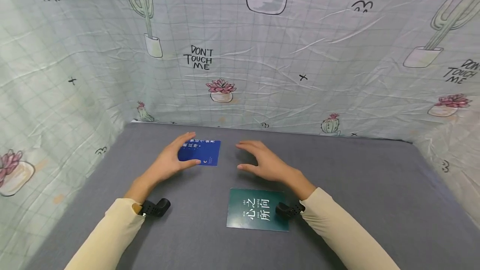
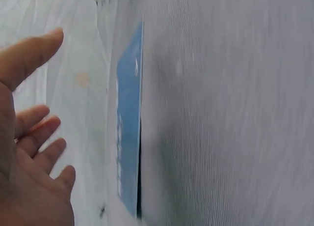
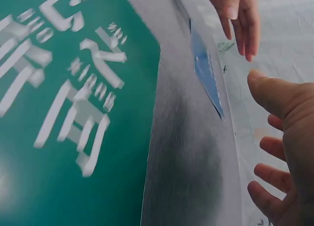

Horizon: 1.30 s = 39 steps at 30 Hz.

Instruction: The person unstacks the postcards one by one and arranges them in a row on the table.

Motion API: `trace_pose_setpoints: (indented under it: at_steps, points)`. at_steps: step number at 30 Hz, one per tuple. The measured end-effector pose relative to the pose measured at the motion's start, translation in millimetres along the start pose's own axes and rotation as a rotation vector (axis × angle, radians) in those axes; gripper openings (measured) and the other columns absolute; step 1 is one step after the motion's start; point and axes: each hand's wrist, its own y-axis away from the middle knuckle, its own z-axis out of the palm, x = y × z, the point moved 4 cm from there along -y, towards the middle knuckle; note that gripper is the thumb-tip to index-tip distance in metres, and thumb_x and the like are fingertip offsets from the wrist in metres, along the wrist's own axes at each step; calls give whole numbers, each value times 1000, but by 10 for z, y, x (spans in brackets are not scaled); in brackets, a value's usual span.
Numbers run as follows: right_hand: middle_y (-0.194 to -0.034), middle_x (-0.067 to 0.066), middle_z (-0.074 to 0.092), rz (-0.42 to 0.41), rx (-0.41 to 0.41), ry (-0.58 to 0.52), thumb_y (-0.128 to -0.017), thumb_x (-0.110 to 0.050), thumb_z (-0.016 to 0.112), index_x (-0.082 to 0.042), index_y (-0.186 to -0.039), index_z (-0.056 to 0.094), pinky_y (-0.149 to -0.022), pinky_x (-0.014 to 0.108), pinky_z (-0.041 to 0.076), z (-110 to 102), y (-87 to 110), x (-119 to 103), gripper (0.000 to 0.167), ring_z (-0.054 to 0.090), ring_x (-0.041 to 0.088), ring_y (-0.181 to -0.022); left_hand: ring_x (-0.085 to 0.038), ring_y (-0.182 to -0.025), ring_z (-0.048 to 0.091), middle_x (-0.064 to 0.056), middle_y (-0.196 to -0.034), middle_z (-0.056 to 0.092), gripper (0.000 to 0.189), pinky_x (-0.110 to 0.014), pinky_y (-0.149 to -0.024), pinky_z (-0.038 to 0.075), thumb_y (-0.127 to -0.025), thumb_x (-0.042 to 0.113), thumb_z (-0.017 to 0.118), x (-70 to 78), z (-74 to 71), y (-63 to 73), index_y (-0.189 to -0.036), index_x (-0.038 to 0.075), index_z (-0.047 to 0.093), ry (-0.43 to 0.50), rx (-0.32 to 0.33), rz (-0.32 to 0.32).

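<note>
A blue card with white writing (image 1: 204, 153) lies toward the back of the grey table. My left hand (image 1: 173, 158) hovers over its left side with thumb and fingers spread apart, hiding part of it. In the left wrist view the blue card (image 2: 130, 123) shows edge-on, apart from the hand. My right hand (image 1: 264, 162) is held in the air to the right of the card, fingers spread and holding nothing. Nearer the front lies a green card with white characters (image 1: 243, 216), below my right wrist, which covers its right part.
The grey tabletop (image 1: 360, 186) stretches to both sides. Behind it and at the left hangs a pale sheet (image 1: 262, 61) printed with cacti and words. A black band with a camera sits on each wrist, the left one (image 1: 155, 208) above the table.
</note>
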Motion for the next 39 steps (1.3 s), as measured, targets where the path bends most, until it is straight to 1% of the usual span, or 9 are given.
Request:
trace_pose_setpoints:
  at_steps: [6,10,14,21,26,29,34,36,39]
  points:
    - [-147,6,40,-26,20,34,-90,-40,65,-14,-145,43,-106,48,35,-132,220,-24,64,33,22,-135,-38,-140,20,-12,-154,27,84,-66,-105,20,-80,41,75,209,129,76,-150,20,33,25,-17,0]
    - [-146,2,41,-48,36,59,-90,-39,66,-16,-146,41,-103,45,38,-191,385,-60,65,36,19,-133,-33,-141,21,-11,-155,26,84,-62,-107,22,-80,37,77,347,215,163,-149,21,33,73,-34,43]
    - [-145,1,41,-62,50,61,-89,-39,67,-19,-146,41,-101,46,40,-208,575,-95,65,37,19,-132,-33,-140,23,-9,-155,26,83,-63,-105,25,-80,35,78,474,317,287,-149,24,33,124,-50,71]
    - [-145,-2,40,-65,56,71,-90,-43,64,-23,-147,38,-103,43,39,-183,901,-71,66,35,14,-133,-32,-139,26,-5,-155,26,85,-62,-105,27,-77,43,78,631,496,473,-149,29,34,150,-69,136]
    - [-145,2,41,-90,77,76,-89,-39,67,-20,-146,38,-102,45,39,-161,1104,-61,67,36,17,-133,-32,-139,28,-8,-154,28,87,-61,-105,28,-76,40,79,729,629,567,-149,28,34,159,-98,174]
    - [-145,1,41,-94,85,76,-88,-38,68,-19,-146,39,-101,46,40,-141,1213,-74,68,36,18,-133,-32,-138,28,-11,-153,29,88,-61,-104,29,-75,37,81,773,700,632,-148,27,34,185,-117,189]
    - [-148,0,37,-50,76,74,-86,-41,70,-21,-147,38,-100,47,41,-83,1394,-96,71,31,17,-136,-42,-138,23,-14,-153,28,89,-64,-105,23,-75,42,80,808,826,719,-148,17,36,210,-171,206]
    - [-150,1,34,-38,59,83,-86,-43,69,-20,-147,38,-100,49,42,-39,1456,-101,72,29,20,-138,-40,-140,20,-11,-154,29,92,-61,-108,19,-74,44,80,809,876,741,-148,13,36,191,-202,218]
    - [-153,4,29,-31,31,102,-86,-48,67,-19,-147,38,-99,52,41,31,1525,-103,73,23,26,-141,-31,-143,16,-7,-153,31,95,-54,-113,13,-72,43,81,813,931,761,-147,8,35,166,-235,256]
